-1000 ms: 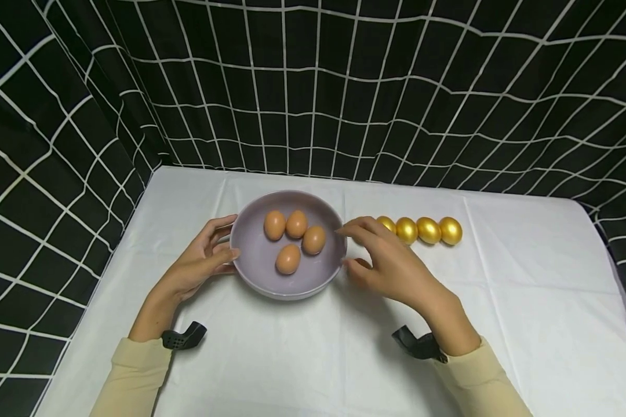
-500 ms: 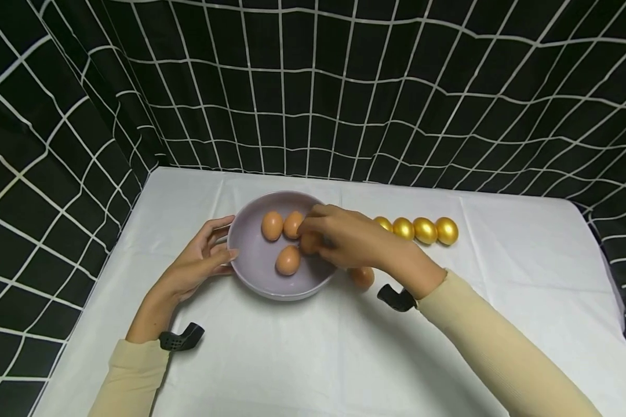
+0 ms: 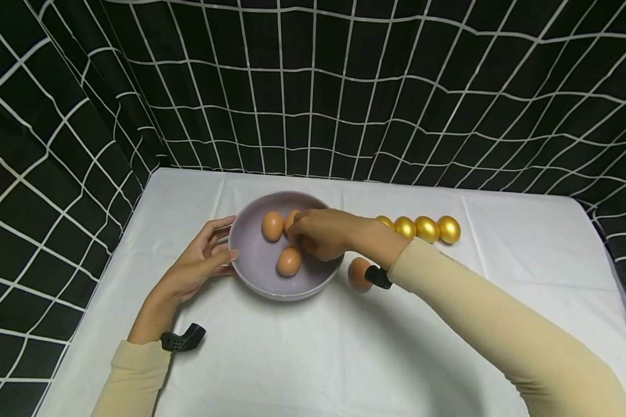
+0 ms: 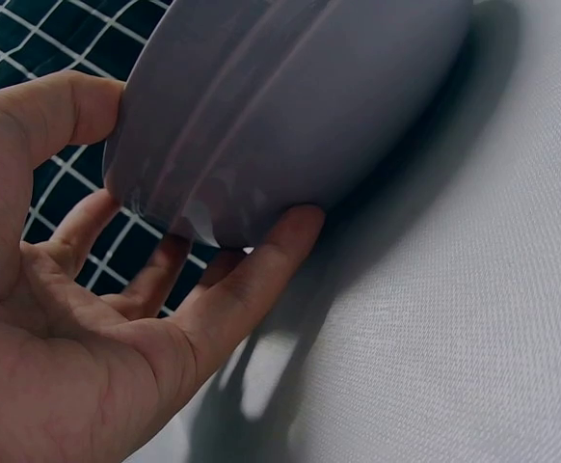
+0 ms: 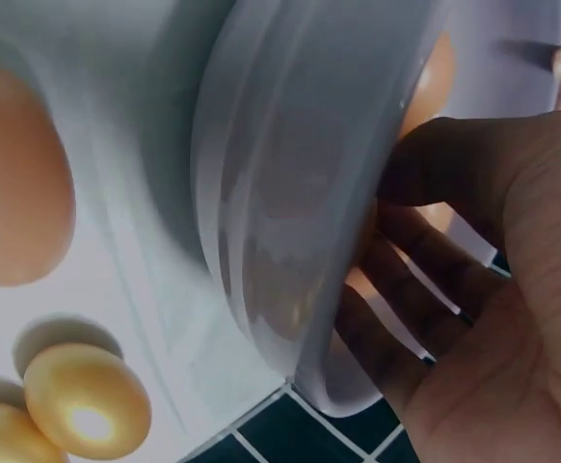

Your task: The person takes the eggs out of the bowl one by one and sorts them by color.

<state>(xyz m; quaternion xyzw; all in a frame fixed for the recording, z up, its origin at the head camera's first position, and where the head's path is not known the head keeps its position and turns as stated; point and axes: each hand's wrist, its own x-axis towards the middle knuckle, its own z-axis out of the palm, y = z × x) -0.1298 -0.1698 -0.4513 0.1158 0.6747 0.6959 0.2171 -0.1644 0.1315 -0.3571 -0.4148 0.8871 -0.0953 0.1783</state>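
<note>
A lilac bowl (image 3: 255,272) stands on the white-covered table with brown eggs inside. Three of them show: one egg (image 3: 273,226) at the back left, one (image 3: 289,262) in front, and one (image 3: 290,220) partly covered by my right hand. My left hand (image 3: 200,260) holds the bowl's left side, thumb at the rim and fingers against the outer wall. My right hand (image 3: 323,233) reaches over the right rim, fingers curled around another egg, mostly hidden; a bit of brown shows between them in the right wrist view. One brown egg (image 3: 358,274) lies outside, right of the bowl.
Several golden eggs (image 3: 426,229) lie in a row behind my right forearm, the leftmost partly covered. Black cloth with a white grid (image 3: 313,87) hangs along the table's back and left side. My right sleeve (image 3: 490,313) spans the table's right part.
My right hand has moved left from outside the rim into the bowl and covers an egg there. The brown egg outside has come into view. My left hand stays on the bowl.
</note>
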